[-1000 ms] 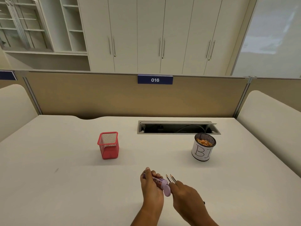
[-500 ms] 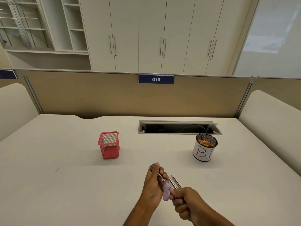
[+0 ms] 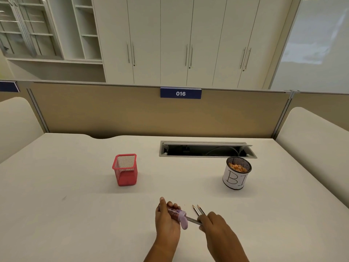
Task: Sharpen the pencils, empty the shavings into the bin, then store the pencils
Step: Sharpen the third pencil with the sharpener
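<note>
My left hand [image 3: 167, 222] grips a purple pencil sharpener [image 3: 179, 216] with a clear shavings chamber, low over the table's front. My right hand [image 3: 217, 226] pinches a grey pencil [image 3: 192, 220] whose tip is pushed into the sharpener's cap. Two sharpened pencils [image 3: 198, 210] lie side by side on the table just behind my right hand, points facing away from me. A red mesh pencil holder [image 3: 125, 170] stands at the centre left, with nothing visible inside. At the right stands a round mesh cup labelled "BI", the bin [image 3: 236, 178], holding orange shavings.
A beige desk [image 3: 66, 214] is bounded at the back by a tan partition with a blue "016" tag [image 3: 180, 93]. An open cable tray slot [image 3: 205, 150] lies behind the bin. Rounded white side panels rise at the left and the right.
Both hands shifted slightly, and the pencil is drawn a little further out of the sharpener, showing more of its shaft. The view has tilted a bit. The two loose pencils stay put.
</note>
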The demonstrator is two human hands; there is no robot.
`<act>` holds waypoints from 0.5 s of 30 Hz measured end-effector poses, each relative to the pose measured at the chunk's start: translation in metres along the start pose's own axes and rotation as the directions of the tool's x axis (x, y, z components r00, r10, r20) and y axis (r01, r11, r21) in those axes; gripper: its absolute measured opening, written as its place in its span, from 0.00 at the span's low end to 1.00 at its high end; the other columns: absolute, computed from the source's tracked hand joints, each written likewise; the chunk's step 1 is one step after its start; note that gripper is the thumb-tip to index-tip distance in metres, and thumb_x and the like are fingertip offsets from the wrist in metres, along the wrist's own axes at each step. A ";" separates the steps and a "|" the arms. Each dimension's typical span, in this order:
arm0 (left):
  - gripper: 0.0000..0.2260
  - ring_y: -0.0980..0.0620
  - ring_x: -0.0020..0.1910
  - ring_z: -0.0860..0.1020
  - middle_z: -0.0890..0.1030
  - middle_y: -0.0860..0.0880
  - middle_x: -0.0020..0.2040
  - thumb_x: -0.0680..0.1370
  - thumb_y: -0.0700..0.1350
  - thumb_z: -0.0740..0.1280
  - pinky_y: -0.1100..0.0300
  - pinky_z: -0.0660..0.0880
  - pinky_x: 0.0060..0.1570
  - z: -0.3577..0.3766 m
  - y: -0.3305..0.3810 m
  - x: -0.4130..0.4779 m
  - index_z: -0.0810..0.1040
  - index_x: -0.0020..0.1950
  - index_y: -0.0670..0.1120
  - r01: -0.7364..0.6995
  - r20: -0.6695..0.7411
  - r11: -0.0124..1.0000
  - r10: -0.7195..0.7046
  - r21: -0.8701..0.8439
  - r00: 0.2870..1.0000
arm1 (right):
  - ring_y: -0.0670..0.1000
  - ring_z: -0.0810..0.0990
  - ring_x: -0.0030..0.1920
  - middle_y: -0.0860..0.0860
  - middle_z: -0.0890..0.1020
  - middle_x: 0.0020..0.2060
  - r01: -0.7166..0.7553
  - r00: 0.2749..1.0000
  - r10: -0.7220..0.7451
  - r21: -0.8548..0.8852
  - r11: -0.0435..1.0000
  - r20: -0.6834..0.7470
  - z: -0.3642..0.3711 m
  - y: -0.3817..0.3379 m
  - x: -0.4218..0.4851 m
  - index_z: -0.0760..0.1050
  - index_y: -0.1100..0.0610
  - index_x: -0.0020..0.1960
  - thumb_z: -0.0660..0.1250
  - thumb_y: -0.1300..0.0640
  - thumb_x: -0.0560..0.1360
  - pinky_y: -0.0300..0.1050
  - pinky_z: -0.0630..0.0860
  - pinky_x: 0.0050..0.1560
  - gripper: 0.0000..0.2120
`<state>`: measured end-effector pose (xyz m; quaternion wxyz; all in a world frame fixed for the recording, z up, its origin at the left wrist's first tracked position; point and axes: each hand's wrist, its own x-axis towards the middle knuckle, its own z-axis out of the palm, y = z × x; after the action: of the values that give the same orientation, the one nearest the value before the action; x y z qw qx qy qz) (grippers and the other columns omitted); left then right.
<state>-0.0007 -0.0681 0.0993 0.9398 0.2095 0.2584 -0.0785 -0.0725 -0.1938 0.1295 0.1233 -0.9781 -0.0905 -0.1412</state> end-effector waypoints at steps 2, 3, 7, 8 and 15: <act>0.15 0.51 0.34 0.73 0.72 0.47 0.34 0.81 0.50 0.58 0.65 0.74 0.26 0.001 -0.002 -0.002 0.68 0.38 0.42 -0.005 -0.009 1.000 0.005 0.011 1.000 | 0.47 0.69 0.25 0.47 0.72 0.24 0.075 0.995 -0.076 -0.025 0.997 -0.070 0.010 0.007 -0.001 0.66 0.50 0.39 0.62 0.57 0.72 0.36 0.54 0.19 0.06; 0.15 0.51 0.34 0.73 0.72 0.47 0.34 0.81 0.49 0.58 0.65 0.74 0.26 0.003 -0.003 -0.004 0.68 0.38 0.42 -0.008 -0.002 1.000 0.008 0.024 1.000 | 0.48 0.70 0.23 0.47 0.73 0.23 0.105 0.993 -0.107 -0.047 0.993 -0.047 0.014 0.009 -0.004 0.65 0.50 0.40 0.54 0.56 0.76 0.36 0.55 0.17 0.07; 0.14 0.55 0.20 0.73 0.73 0.50 0.22 0.81 0.45 0.57 0.63 0.74 0.27 0.008 -0.004 -0.011 0.66 0.37 0.42 -0.049 0.041 0.991 0.044 0.126 0.998 | 0.48 0.75 0.29 0.45 0.77 0.26 -0.155 0.976 0.117 0.208 0.966 0.186 0.002 0.005 -0.007 0.61 0.51 0.49 0.51 0.50 0.72 0.39 0.62 0.30 0.07; 0.14 0.55 0.19 0.73 0.72 0.50 0.21 0.81 0.45 0.57 0.61 0.73 0.28 0.009 -0.004 -0.012 0.66 0.36 0.42 -0.058 0.049 0.984 0.051 0.168 0.998 | 0.45 0.74 0.31 0.43 0.75 0.25 -0.223 0.967 0.161 0.346 0.911 0.198 0.008 0.008 -0.008 0.60 0.43 0.51 0.50 0.48 0.75 0.38 0.62 0.33 0.06; 0.14 0.54 0.20 0.71 0.71 0.49 0.22 0.81 0.43 0.56 0.63 0.72 0.25 0.014 -0.004 -0.010 0.66 0.35 0.42 -0.063 0.115 0.947 0.028 0.315 0.993 | 0.43 0.58 0.14 0.46 0.63 0.13 -0.654 0.752 0.294 0.723 0.223 0.590 -0.008 -0.001 -0.004 0.74 0.59 0.24 0.66 0.62 0.72 0.30 0.56 0.18 0.17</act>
<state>-0.0037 -0.0776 0.1142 0.9080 0.3594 0.1858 -0.1085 -0.0789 -0.1954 0.1359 0.6517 -0.7322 0.1372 0.1422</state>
